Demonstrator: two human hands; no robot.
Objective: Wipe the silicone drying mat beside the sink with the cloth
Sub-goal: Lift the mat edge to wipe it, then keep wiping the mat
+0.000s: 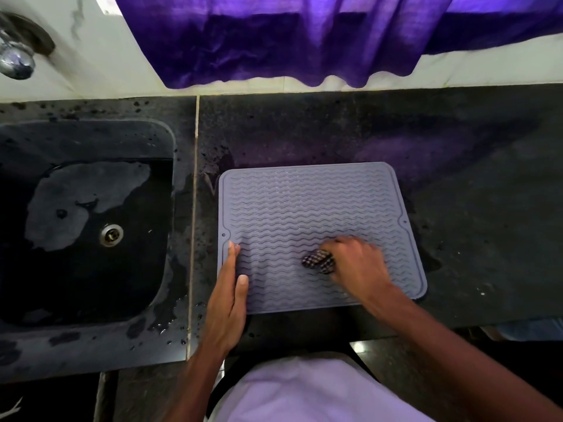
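**Cloth bunched under my right hand on the mat**

Cloth (318,261) is sitting wadded on the near middle of the silicone drying mat (304,202), and my right hand (356,263) is gripping it from the right, fingers curled over it and pressing it down; the hand is slightly blurred. My left hand (230,287) is lying flat with straight fingers along the mat's near left edge, thumb on the ridges.

The cloth is showing a dark and light check pattern. The mat is grey, rectangular with rounded corners, covered in wavy ridges inside a raised border, with a small notch at the middle of each short side.

The mat is lying on the dark speckled surface (472,208), just right of the black sink (91,138), with a pale seam running between them. Its near edge is reaching almost to the surface's front edge. Bare ridged area is stretching beyond the cloth toward the far edge, and open surface is lying to the right and behind, up to the purple curtain (304,41).
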